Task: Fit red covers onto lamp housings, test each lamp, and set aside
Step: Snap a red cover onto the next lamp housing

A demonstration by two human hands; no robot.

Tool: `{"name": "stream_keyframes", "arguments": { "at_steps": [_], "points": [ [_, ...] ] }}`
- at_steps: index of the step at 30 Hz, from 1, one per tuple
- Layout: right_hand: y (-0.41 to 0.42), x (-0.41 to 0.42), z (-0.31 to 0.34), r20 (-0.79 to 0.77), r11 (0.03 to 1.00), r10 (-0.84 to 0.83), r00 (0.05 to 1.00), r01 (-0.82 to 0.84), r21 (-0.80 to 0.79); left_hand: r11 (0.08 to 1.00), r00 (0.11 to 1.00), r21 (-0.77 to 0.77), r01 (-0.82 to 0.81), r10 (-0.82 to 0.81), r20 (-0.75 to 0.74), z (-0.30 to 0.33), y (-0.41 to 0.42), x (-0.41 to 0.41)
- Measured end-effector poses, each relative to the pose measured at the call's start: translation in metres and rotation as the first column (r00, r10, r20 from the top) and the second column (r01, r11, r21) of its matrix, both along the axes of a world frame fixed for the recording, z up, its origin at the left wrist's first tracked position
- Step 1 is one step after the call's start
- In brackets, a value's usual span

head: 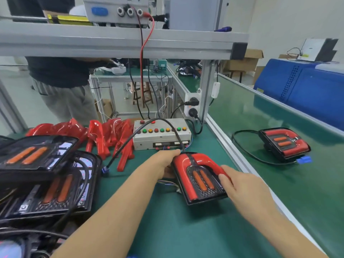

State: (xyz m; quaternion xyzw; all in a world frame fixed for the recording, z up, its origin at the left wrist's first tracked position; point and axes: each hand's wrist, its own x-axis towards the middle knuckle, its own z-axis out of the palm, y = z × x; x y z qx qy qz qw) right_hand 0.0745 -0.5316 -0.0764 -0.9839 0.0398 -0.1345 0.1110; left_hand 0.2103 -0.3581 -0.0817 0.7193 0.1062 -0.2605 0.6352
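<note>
A green work mat (pixel 167 220) is seen covering the bench. A stack of uncovered lamp housings (pixel 42 175) is noted at the left, with loose red covers (pixel 104 135) heaped behind it. A lamp housing (pixel 199 179) with its red cover fitted lies at centre, before the test box (pixel 162 134). Its far left edge is gripped by the left hand (pixel 165 162), fingers curled. Its right edge is held by the right hand (pixel 240 187), thumb on the cover. A finished lamp (pixel 284 142) rests well apart on the right-hand belt.
</note>
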Motion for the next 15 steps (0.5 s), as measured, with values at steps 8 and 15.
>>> {"name": "stream_keyframes", "arguments": {
  "at_steps": [8, 15],
  "points": [
    [-0.006, -0.004, 0.000, 0.019, 0.977, 0.109, 0.994, -0.111, 0.180, 0.971, 0.976, -0.240, -0.016, -0.038, -0.216, 0.005, -0.002, -0.002],
    [-0.008, -0.005, -0.005, 0.009, 0.860, 0.101, 0.995, -0.092, 0.502, 0.975, 0.988, -0.211, 0.076, -0.102, -0.117, 0.012, 0.004, -0.003]
  ]
}}
